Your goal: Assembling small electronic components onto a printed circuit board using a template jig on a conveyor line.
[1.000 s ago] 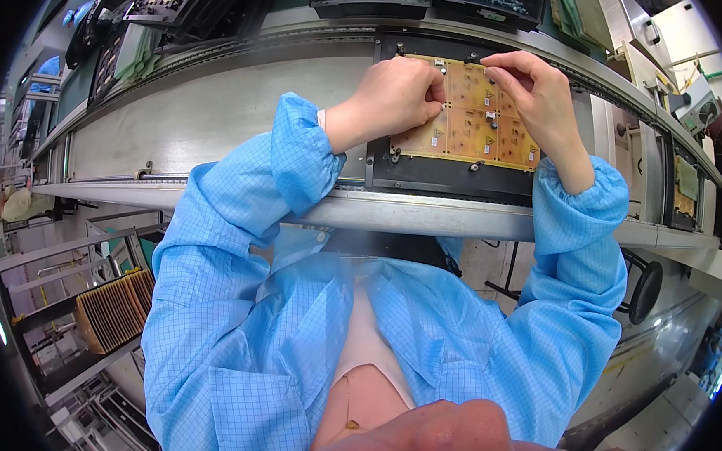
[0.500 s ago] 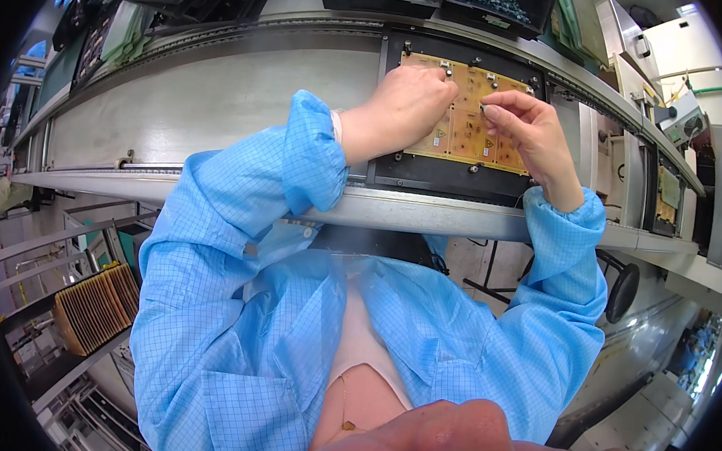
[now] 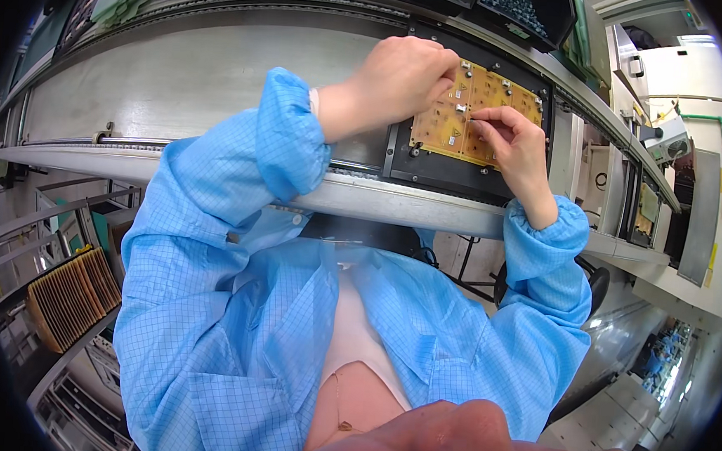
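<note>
A yellow circuit board (image 3: pixel 501 98) lies in a black carrier (image 3: pixel 439 168) on the conveyor in front of me. My left hand (image 3: pixel 403 75) is curled over the board's upper left part, with its fingertips on the surface. My right hand (image 3: pixel 519 148) rests on the board's lower right and pinches a small white component (image 3: pixel 461 108) at the board's middle, between thumb and forefinger. Several other small white parts stand on the board. Both forearms are in blue checked sleeves. What the left fingers hide underneath cannot be seen.
The grey conveyor bed (image 3: pixel 180 74) runs left to right with a metal rail (image 3: pixel 363 197) at its near edge. Dark parts bins (image 3: pixel 519 8) stand behind the board. Another carrier with a board (image 3: pixel 644 211) sits farther right. A rack of tan slotted trays (image 3: pixel 71 295) is at lower left.
My right hand has come down from the board's upper right corner to its middle, pinching at a white part. My left hand stayed at the board's left side.
</note>
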`<action>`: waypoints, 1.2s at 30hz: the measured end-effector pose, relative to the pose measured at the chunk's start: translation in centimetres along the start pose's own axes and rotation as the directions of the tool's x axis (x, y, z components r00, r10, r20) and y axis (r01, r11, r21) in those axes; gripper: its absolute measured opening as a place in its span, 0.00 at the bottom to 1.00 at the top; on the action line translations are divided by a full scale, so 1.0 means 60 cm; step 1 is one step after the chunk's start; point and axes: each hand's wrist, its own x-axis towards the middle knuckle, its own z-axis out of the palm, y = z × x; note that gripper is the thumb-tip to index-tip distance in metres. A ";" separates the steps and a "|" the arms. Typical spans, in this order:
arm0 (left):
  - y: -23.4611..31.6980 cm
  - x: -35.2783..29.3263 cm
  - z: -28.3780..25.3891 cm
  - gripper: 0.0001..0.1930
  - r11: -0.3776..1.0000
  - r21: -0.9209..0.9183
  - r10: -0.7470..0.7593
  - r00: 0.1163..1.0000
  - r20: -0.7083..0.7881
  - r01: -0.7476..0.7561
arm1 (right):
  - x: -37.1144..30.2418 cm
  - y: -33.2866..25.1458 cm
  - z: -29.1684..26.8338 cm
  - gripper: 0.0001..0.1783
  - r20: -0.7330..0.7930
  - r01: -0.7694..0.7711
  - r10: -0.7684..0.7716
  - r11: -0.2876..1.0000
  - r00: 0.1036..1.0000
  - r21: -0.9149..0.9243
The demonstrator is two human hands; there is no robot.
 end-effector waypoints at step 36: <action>-0.034 -0.027 -0.043 0.05 0.976 -0.218 0.014 0.999 -0.047 -0.024 | 0.032 -0.003 -0.024 0.12 0.170 0.489 -0.460 0.836 0.872 -0.250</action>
